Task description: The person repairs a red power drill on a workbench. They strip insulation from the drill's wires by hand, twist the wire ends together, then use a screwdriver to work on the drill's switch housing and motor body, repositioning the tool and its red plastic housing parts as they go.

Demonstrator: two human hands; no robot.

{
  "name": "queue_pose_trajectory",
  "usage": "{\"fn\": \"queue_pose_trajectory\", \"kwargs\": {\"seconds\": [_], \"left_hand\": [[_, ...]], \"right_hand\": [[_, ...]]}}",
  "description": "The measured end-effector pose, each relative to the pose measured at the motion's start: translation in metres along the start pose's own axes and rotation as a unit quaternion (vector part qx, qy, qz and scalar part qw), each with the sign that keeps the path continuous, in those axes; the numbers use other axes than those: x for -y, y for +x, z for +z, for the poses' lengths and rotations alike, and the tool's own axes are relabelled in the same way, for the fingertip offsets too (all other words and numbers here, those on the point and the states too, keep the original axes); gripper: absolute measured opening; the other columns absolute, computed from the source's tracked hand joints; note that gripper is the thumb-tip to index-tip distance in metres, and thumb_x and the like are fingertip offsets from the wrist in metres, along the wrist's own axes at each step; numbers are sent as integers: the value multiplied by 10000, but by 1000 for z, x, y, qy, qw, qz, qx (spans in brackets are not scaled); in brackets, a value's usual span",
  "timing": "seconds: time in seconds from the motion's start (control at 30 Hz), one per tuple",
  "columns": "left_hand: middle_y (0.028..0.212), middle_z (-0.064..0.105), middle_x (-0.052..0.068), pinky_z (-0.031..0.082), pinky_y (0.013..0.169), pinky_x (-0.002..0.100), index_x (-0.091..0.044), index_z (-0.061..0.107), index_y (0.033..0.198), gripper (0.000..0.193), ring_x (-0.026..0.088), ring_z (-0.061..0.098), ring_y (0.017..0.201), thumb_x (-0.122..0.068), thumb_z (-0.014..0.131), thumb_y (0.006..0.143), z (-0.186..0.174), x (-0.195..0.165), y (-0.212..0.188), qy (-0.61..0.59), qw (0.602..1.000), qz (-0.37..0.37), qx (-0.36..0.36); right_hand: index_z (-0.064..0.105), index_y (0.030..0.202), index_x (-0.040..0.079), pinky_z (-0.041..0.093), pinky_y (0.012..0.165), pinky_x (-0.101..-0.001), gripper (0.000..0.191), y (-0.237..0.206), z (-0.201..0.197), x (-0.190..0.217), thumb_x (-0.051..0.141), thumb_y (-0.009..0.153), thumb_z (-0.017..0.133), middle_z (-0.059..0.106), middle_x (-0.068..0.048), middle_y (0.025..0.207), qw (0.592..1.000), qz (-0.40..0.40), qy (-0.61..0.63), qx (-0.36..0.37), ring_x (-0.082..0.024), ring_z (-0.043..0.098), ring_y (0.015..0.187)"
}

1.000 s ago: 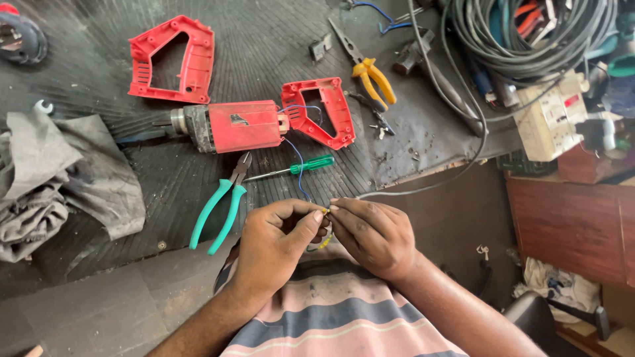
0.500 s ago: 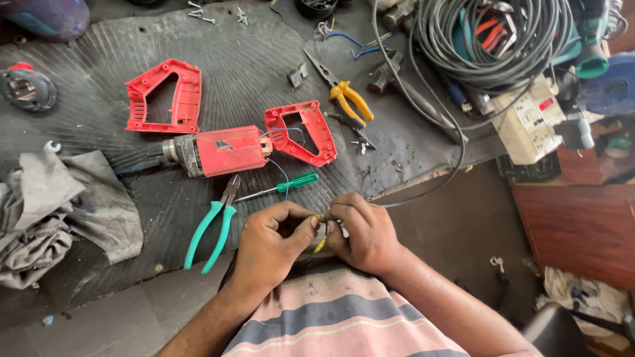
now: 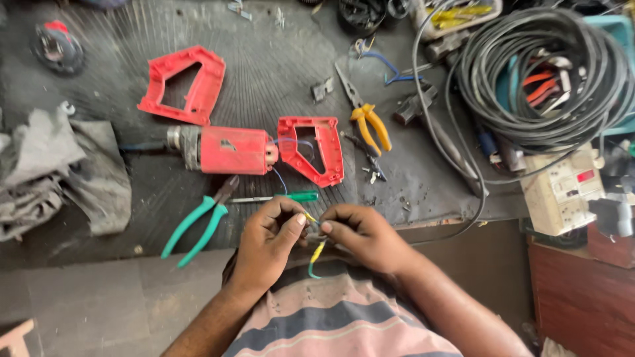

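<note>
- The left hand (image 3: 268, 241) and right hand (image 3: 360, 235) meet just below the near edge of the bench (image 3: 99, 218), above the person's lap.
- Both hands pinch a small part with yellow and green wires (image 3: 315, 254); the left grips it between thumb and forefinger, and the right thumb and fingertips close on its other end. One wire end hangs free below the hands.
- What exactly the fingers do to the wire cannot be told; the joint is hidden between them.
- The red power drill (image 3: 228, 150) lies on the bench with its casing apart: one handle half (image 3: 311, 149) rests by the body, with thin leads trailing from it, and the other shell half (image 3: 182, 82) lies well apart, further back.
- Judgement: disassembly is done; the wiring work is in hand; reassembly of the casing is left.
- The green-handled pliers (image 3: 198, 225), green screwdriver (image 3: 284, 197) and yellow-handled pliers (image 3: 367, 119) lie unused.
</note>
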State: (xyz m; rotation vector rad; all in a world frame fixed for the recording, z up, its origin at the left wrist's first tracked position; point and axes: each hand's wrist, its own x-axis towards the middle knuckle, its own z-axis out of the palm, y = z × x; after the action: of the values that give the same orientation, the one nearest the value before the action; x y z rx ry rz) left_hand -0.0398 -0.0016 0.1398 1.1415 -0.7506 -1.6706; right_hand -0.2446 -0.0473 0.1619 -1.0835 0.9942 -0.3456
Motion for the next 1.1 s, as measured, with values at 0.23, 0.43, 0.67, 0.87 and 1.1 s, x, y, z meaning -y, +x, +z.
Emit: {"fn": "queue_pose_trajectory", "kwargs": {"seconds": [0.23, 0.43, 0.67, 0.87, 1.1], "left_hand": [[953, 727, 59, 598, 752, 258, 25, 673, 1141, 243, 72, 677, 856, -124, 664, 949, 9, -7, -12, 128, 990, 15, 58], [953, 773, 89, 631, 768, 274, 49, 713, 1114, 236, 106, 736, 837, -113, 687, 944, 17, 1, -5, 48, 997, -45, 34], [878, 751, 66, 626, 708, 265, 22, 665, 952, 125, 84, 713, 798, -66, 733, 894, 22, 3, 4, 107, 994, 31, -22], [710, 617, 84, 514, 512, 305, -19, 562, 781, 203, 170, 655, 565, -2, 763, 767, 30, -18, 14, 385, 886, 240, -99], [668, 556, 77, 473, 492, 359, -46, 537, 788, 238, 234, 612, 541, 10, 761, 731, 32, -30, 17, 469, 817, 305, -138]], "right_hand": [[661, 1002, 11, 427, 585, -247, 185, -20, -40, 6, 180, 1012, 586, 574, 44, 750, 992, 37, -33, 115, -44, 504, 693], [673, 998, -5, 406, 577, -242, 234, -12, -46, 10, 209, 1025, 581, 566, 46, 738, 992, 43, -14, 116, -48, 479, 678], [691, 1007, 6, 435, 580, -261, 246, -3, -45, 10, 221, 1012, 571, 580, 18, 716, 993, 36, -43, 104, -57, 497, 668], [670, 952, -18, 519, 703, -289, 265, 9, -32, 8, 210, 1028, 560, 672, -13, 804, 993, -17, -80, 90, -63, 568, 778], [675, 944, -20, 517, 691, -305, 255, 17, -27, 9, 199, 1015, 564, 668, -48, 777, 991, -9, -111, 76, -75, 565, 754]]}}
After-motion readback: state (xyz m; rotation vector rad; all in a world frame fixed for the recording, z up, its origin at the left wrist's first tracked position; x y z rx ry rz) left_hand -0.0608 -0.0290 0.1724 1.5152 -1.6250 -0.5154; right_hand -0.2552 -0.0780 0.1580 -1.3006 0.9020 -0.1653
